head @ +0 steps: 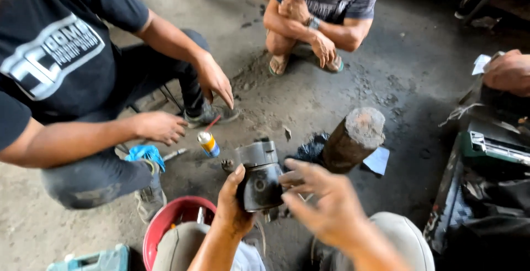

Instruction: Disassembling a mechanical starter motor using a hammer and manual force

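Observation:
My left hand (232, 202) grips a dark grey metal engine part (259, 176), a round housing with a flat-topped block, held upright over my knees. My right hand (323, 199) hovers right beside it with fingers spread, its fingertips touching or nearly touching the part's right side; it holds nothing. Both hands are grimy.
A rusty wooden stump (353, 138) leans on the concrete floor just beyond the part. A yellow-and-blue spray can (208, 144) lies left. A red bucket (168, 221) sits by my left knee. One person in a black shirt (61, 61) sits left, another (323, 11) squats opposite. Green and black parts (491, 149) lie right.

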